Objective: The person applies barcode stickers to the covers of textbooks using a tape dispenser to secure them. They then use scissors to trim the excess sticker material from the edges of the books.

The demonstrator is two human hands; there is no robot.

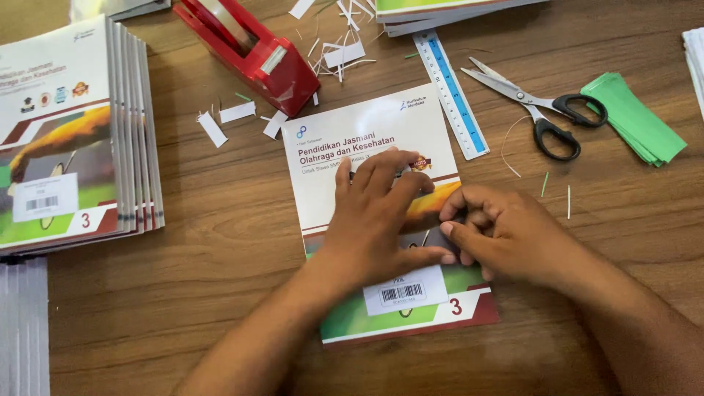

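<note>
A: Textbook (367,139) lies mid-desk (205,242), near the red tape dispenser (253,48)

B: Left hand (378,216) presses flat on its cover, grip released; right hand (499,231) curled at its right edge, pinching something I cannot tell

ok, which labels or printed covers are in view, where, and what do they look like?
Book: centre of table, under both hands; white, green and maroon cover.
Barcode label: white rectangle low on that cover, beside left hand.
Book stack: left edge, same cover design.
Second barcode label: white rectangle on the stack's top cover.
</note>
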